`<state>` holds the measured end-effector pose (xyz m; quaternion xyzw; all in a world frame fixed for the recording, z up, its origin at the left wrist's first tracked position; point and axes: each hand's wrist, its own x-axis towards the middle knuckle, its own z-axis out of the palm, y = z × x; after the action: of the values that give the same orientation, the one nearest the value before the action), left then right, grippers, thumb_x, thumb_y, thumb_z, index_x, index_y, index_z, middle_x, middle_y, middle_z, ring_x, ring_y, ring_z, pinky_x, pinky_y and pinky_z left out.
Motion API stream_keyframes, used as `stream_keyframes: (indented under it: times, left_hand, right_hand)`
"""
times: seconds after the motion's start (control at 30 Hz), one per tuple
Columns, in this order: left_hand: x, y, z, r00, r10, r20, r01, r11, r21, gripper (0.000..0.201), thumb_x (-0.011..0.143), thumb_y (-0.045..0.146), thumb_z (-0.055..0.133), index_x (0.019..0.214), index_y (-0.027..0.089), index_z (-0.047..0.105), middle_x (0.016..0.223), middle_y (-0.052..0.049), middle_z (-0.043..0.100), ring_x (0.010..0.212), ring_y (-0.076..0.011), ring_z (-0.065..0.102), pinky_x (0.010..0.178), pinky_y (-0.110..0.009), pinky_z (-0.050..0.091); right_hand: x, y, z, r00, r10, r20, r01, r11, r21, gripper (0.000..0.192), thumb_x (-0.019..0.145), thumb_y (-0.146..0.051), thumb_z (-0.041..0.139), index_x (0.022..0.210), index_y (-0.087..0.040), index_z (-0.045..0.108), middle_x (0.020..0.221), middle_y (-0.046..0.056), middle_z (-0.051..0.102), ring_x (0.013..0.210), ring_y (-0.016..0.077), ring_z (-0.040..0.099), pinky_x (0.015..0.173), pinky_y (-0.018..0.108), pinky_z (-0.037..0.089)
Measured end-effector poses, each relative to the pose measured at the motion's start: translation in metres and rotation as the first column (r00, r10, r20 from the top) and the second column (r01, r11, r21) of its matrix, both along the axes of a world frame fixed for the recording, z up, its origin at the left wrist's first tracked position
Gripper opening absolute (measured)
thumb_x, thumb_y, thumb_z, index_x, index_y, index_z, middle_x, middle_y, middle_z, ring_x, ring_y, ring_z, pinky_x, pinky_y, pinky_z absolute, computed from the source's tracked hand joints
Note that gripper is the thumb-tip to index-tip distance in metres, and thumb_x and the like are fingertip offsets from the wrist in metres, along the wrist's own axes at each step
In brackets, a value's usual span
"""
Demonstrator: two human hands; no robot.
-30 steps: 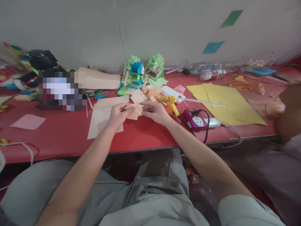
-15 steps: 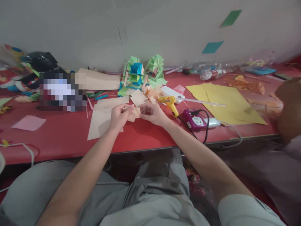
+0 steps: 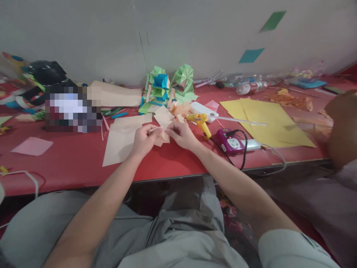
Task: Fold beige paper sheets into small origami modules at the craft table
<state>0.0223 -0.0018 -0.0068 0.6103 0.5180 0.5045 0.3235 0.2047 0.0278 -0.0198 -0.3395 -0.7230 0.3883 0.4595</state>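
A small folded piece of cream paper [image 3: 161, 138] is held between my two hands above the front of the red table. My left hand [image 3: 146, 140] pinches its left side, thumb on top. My right hand [image 3: 181, 134] has thumb and fingers closed on its upper right edge. Under and left of my left hand lies a large cream sheet [image 3: 117, 143]. Just beyond my hands are a loose cream square [image 3: 164, 116] and crumpled peach paper pieces [image 3: 182, 109]. A yellow glue gun [image 3: 201, 123] with a clear glue stick rests right of my right hand.
A purple power socket [image 3: 228, 143] with cables sits near the front edge. Yellow sheets [image 3: 267, 123] lie to the right, and green and blue folded paper models [image 3: 167, 83] stand at the back. Another person's arm [image 3: 344, 130] is at the far right.
My right hand's fingers have closed in on the folded paper's upper edge. The paper has turned a little between my hands, and the view has shifted slightly.
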Motion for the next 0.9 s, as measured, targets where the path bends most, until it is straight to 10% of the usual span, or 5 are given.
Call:
stream_keyframes:
  times: [0.9]
  left_hand:
    - [-0.0019,0.0046,-0.0019,0.973,-0.034,0.230,0.059,0.993,-0.105,0.041,0.070,0.053,0.083,0.087,0.016,0.077,0.076,-0.006,0.074,0.068,-0.0174,0.064,0.064,-0.027,0.051]
  right_hand:
    - [0.0064,0.0015,0.0017,0.997,-0.076,0.010,0.075,0.995,0.066,0.043,0.089,-0.058,0.060,0.074,-0.018,0.062,0.069,0.002,0.058,0.065,0.0131,0.048,0.062,0.029,0.040]
